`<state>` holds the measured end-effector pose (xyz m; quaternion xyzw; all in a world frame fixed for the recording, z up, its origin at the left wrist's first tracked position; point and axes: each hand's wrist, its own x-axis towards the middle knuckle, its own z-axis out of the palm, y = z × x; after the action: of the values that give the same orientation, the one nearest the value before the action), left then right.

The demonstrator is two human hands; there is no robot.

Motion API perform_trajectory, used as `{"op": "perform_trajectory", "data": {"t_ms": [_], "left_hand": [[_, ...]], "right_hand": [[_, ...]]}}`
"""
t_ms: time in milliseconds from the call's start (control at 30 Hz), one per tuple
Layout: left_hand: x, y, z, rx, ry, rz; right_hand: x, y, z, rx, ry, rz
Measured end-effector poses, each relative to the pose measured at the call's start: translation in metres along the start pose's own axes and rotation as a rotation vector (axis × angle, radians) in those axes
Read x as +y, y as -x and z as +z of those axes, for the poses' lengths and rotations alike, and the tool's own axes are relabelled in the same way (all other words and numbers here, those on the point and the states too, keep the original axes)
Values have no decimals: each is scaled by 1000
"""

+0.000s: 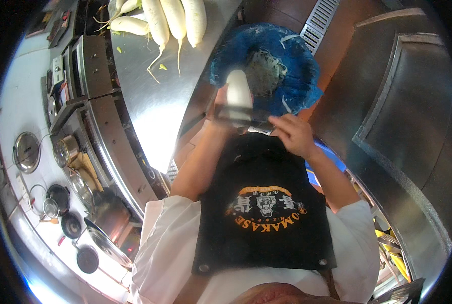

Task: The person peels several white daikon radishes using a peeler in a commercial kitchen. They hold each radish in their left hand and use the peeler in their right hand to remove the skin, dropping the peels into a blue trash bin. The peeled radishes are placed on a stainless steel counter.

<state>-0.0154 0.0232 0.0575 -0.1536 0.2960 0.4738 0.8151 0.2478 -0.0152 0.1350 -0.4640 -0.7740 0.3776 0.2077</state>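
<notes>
My left hand [221, 98] grips a white daikon radish [238, 89] from the side, its rounded end pointing away from me. In my right hand [293, 133] is the handle of a blade [235, 115], knife-like in outline but blurred. The blade crosses the near part of the daikon; whether it touches the surface cannot be made out. Just beyond both hands stands a bin lined with a blue plastic bag [298, 81]. Pale peelings [267, 72] lie heaped inside it, with thin strips on the bag's sides.
Several whole daikon radishes [157, 22] with roots lie on the stainless steel table [142, 87] at the upper left. Metal kitchen units [114, 140] run along the left, pans hanging [71, 225] beyond. A steel cabinet [408, 106] borders the right side. A floor drain grate [319, 24] lies past the bin.
</notes>
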Motion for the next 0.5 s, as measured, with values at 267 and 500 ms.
{"op": "perform_trajectory", "data": {"t_ms": [267, 500], "left_hand": [[-11, 62, 30, -26, -264, -57], [2, 12, -8, 14, -101, -28]], "right_hand": [[183, -80, 53, -119, -106, 835], [15, 29, 10, 103, -105, 203]]}}
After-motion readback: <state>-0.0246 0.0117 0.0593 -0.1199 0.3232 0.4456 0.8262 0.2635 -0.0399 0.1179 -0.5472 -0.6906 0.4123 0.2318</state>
